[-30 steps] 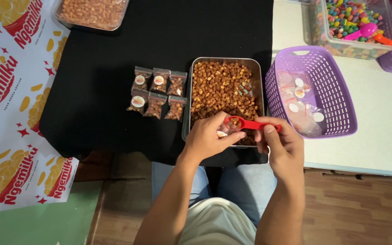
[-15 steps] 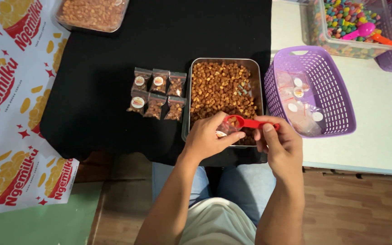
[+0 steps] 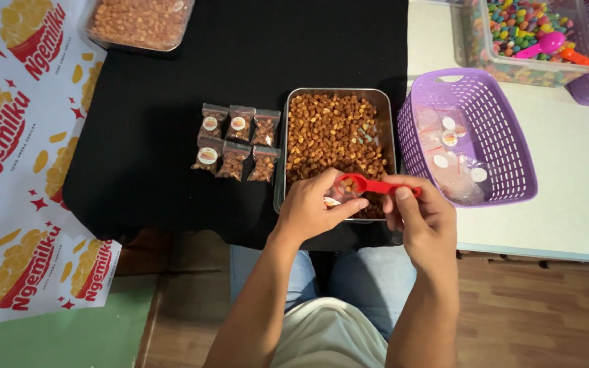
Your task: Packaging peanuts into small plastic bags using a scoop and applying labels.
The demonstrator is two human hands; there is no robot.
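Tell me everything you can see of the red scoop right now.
The red scoop looks like plastic: a small round bowl on a straight flat handle. It lies roughly level, bowl to the left, over the near end of the metal tray of brown snack pieces. The right hand pinches the handle's end; the bowl sits at the mouth of a small clear bag held by the left hand. A few brown pieces seem to lie in the bowl.
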